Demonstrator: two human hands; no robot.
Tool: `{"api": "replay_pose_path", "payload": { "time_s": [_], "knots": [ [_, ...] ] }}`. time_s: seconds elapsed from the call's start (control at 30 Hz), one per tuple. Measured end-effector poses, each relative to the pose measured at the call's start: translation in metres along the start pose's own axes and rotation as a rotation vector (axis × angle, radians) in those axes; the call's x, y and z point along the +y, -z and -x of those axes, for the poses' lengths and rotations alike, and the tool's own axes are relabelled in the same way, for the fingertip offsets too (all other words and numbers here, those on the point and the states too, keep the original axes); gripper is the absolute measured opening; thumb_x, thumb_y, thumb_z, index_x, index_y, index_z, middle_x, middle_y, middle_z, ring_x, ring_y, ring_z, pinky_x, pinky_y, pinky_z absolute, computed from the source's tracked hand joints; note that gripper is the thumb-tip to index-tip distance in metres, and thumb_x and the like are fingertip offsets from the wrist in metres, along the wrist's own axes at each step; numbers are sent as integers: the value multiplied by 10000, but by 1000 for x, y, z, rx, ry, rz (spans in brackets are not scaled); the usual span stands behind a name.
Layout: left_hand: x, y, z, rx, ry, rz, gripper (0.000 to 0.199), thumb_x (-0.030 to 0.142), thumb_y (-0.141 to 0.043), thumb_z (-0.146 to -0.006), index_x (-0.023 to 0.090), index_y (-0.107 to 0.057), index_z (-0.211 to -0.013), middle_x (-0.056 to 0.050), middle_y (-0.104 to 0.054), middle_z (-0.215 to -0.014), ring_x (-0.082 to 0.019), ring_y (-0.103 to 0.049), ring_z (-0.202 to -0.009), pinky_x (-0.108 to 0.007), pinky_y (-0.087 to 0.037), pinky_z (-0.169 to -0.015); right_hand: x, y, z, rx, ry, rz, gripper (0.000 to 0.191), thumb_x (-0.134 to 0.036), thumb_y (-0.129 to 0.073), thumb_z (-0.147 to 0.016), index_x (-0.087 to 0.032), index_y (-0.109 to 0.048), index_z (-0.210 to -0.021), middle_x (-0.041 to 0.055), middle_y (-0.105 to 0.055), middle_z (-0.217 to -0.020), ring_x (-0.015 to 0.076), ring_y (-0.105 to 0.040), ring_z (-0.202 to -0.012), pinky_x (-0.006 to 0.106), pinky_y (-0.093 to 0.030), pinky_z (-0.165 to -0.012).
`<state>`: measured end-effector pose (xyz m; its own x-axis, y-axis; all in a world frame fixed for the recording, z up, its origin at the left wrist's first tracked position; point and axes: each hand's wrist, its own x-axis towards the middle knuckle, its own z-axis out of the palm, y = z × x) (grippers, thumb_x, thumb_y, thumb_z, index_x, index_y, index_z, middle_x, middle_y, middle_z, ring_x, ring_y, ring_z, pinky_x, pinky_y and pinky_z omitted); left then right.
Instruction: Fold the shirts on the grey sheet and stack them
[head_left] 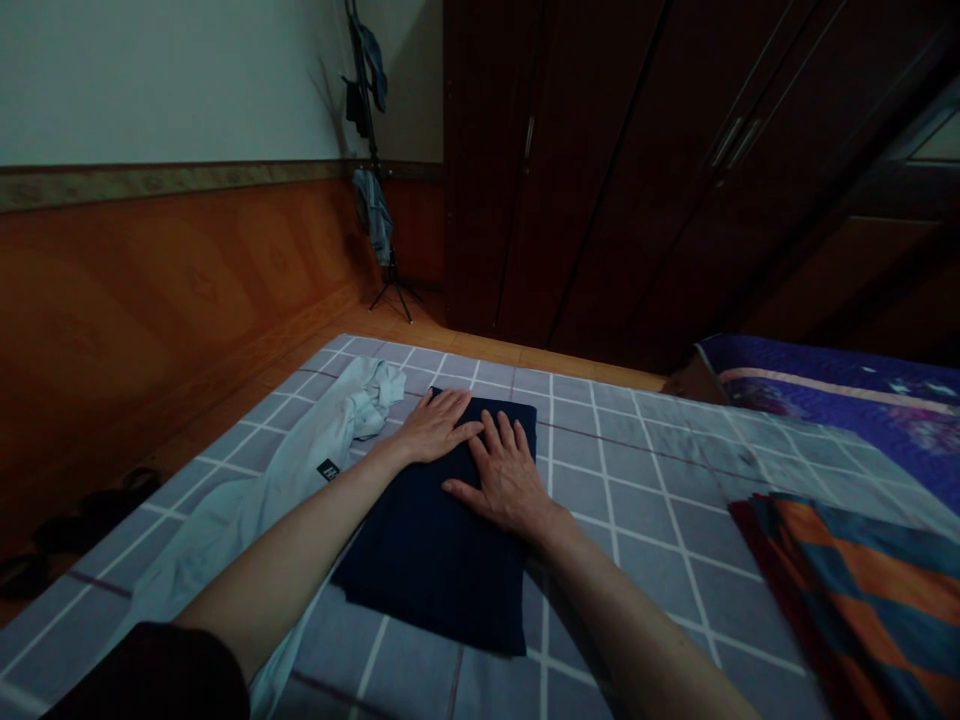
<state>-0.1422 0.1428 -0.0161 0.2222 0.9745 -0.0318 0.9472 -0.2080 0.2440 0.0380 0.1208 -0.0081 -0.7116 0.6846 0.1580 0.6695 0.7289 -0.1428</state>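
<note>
A dark navy garment [442, 560], folded into a flat rectangle, lies on the grey checked bedsheet [645, 500]. My left hand [437, 427] rests flat on its far left part, fingers stretched out. Beside it, my right hand [506, 475] presses palm down on the far right part, thumb spread to the left. The left thumb comes close to the right fingertips. To the left, partly behind my left forearm, a crumpled pale garment [300, 470] with a small black label stretches along the bed.
Folded orange and blue patterned cloth [862, 580] lies at the right. Behind it is a purple-covered surface [810, 375]. A coat stand [390, 275] with hanging clothes stands in the far corner, next to a dark wooden wardrobe [577, 180]. Dark footwear [90, 515] sits on the floor at left.
</note>
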Motion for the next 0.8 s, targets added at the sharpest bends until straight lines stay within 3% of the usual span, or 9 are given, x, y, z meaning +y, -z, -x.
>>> {"api": "replay_pose_path", "payload": {
  "time_s": [0.13,0.33,0.5,0.6,0.7,0.8],
  "knots": [
    [-20,0,0,-31,-1,-10,710,598,-126,-939,148,-186,-1485,-74,-142,-1559,-215,-75,-1438,-442,-59,-1149,1,0,-1,-14,11,6,902,-758,-342,-810,-138,-294,-1464,183,-263,-1511,373,-117,-1404,546,-106,-1113],
    [-17,2,2,-37,-7,-19,745,614,-113,-929,123,-171,-1487,-84,-126,-1561,-221,-55,-1439,-454,-41,-1148,5,6,11,-53,33,28,894,-716,-407,-817,-113,-283,-1464,200,-220,-1519,367,-120,-1405,551,-107,-1120],
    [-14,7,2,-29,-18,-20,777,636,-140,-918,99,-204,-1476,-113,-167,-1552,-247,-102,-1433,-483,-79,-1140,-10,29,51,-84,63,-2,856,-639,-532,-799,-119,-326,-1447,212,-193,-1523,376,-105,-1405,585,-184,-1098],
    [-11,13,4,-12,-21,-13,776,650,-163,-910,119,-231,-1471,-117,-211,-1541,-259,-124,-1428,-505,-83,-1134,-35,42,81,-63,230,-27,835,-611,-564,-795,-180,-299,-1460,174,-185,-1535,356,-109,-1410,578,-249,-1084],
    [-4,20,7,3,-39,0,746,650,-158,-911,169,-218,-1478,-83,-186,-1553,-248,-97,-1433,-510,-66,-1135,-52,41,108,-14,315,-9,624,-447,-622,-816,-203,-459,-1366,154,-350,-1476,345,-264,-1372,535,-376,-1031],
    [1,23,9,-20,-73,16,729,642,-145,-916,185,-213,-1479,-75,-165,-1559,-235,-85,-1436,-504,-65,-1137,-52,30,127,137,294,21,305,-179,-554,-843,-184,-637,-1136,147,-552,-1314,309,-458,-1261,454,-489,-942]
  ]
}}
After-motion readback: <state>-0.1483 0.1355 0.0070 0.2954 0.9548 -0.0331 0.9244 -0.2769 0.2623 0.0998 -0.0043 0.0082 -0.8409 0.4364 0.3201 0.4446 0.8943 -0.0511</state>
